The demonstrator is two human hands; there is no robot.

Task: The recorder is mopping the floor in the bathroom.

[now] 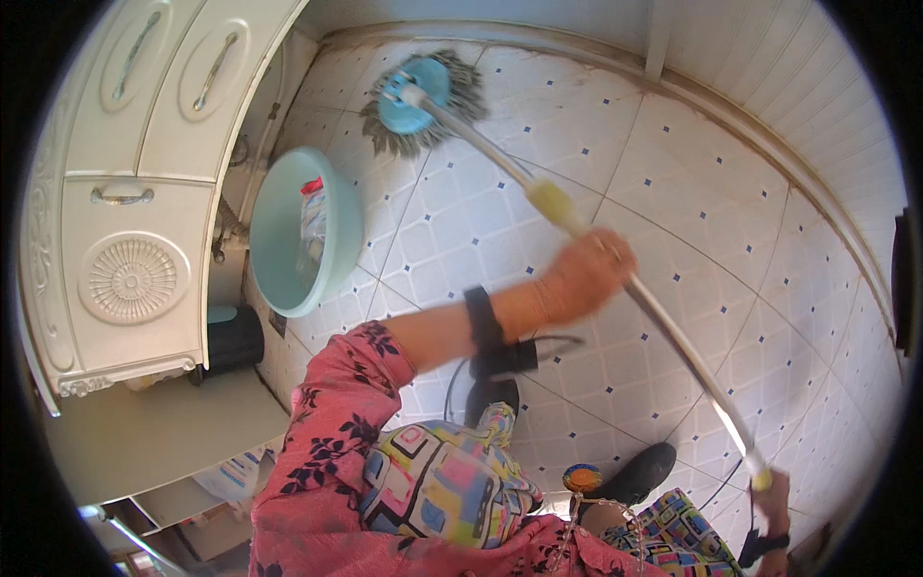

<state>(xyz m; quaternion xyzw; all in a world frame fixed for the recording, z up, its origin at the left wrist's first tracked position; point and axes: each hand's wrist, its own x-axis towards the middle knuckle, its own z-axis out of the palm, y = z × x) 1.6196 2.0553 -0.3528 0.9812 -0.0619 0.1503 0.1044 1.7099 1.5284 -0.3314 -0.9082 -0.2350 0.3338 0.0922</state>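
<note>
A spin mop head (417, 94) with grey strands and a round blue disc rests on the tiled floor at the top of the view. Its metal pole (681, 335) slants down to the lower right and has a yellow collar (554, 200). My left hand (593, 278), slightly blurred, is wrapped around the pole just below that collar. At the pole's yellow-tipped end, my right hand (771, 501) is closed on it near the lower right rim. Black bands with a small box circle both wrists.
A pale green plastic basin (342, 238) holding a packet (313, 213) stands left of the mop. Cream cabinets (133, 274) line the left side, with a black container (236, 335) below. White panelling (793, 65) bounds the floor. My black shoes (642, 472) are on the tiles.
</note>
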